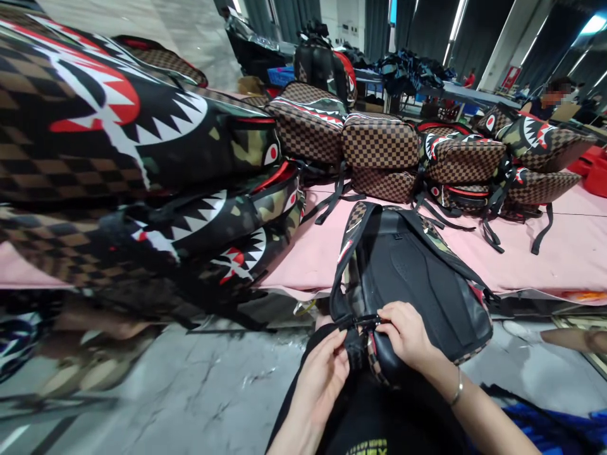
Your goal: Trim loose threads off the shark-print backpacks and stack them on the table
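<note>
A backpack [403, 278] with a black padded back panel lies back-side up, partly on the pink table edge and partly over my lap. At its lower left corner, my right hand [404, 330] pinches a black strap buckle [368, 321] between thumb and fingers. My left hand [327, 366] is closed around the black webbing strap [353, 344] just below and left of that buckle. Both hands are close together, a short gap between them. One shoulder strap [348, 259] loops along the bag's left side. The fine parts of the buckle are partly hidden by my fingers.
Large stacked backpacks [180, 158] with shark-mouth prints fill the left. More checkered backpacks [382, 142] line the back of the pink table [535, 265], straps dangling. A red object [595, 170] sits at far right. Another person [552, 101] is in the distance.
</note>
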`<state>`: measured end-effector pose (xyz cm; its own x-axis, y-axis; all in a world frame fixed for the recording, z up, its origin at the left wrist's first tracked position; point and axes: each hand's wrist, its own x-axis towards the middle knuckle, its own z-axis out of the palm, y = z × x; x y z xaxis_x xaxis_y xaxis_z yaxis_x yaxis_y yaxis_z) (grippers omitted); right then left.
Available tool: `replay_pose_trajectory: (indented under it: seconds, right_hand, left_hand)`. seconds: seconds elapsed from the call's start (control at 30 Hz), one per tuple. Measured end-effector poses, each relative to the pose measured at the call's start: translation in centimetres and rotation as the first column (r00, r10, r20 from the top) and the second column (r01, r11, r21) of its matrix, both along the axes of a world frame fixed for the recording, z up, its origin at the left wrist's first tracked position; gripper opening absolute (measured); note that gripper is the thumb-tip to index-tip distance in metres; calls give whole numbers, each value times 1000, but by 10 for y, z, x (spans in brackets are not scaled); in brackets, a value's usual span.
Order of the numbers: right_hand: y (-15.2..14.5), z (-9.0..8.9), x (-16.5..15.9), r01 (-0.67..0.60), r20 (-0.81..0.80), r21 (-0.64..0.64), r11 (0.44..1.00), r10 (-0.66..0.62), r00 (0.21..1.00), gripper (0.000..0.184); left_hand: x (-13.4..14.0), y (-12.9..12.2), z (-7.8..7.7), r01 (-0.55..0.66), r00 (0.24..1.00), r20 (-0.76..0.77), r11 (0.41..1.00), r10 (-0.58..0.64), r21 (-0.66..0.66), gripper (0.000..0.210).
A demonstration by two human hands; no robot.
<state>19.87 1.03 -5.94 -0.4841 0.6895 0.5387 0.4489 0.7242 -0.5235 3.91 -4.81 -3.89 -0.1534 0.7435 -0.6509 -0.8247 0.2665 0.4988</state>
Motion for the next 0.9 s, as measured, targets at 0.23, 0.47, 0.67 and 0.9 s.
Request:
replay_pose_trajectory:
  seconds: [0.23, 0.47, 0.67, 0.9]
  right_hand:
    - [6, 9, -4, -57, 126, 94, 994, 45, 991, 19]
    - [11, 12, -2, -79, 151, 79, 994, 66, 986, 21]
    - [10, 11, 3, -65, 94, 54, 996, 60, 994, 21]
    - [7, 20, -6, -127, 256, 174, 977, 80, 963, 20]
  left_hand:
    - [1, -1, -1, 48, 999, 14, 999, -48, 1, 13]
    - [0, -2, -4, 99, 995, 16, 995, -99, 11, 12]
    - [-2, -1, -8, 96, 994, 53, 995, -97, 19, 12]
    - [4, -1, -2, 75, 996, 42, 997, -75, 5, 14]
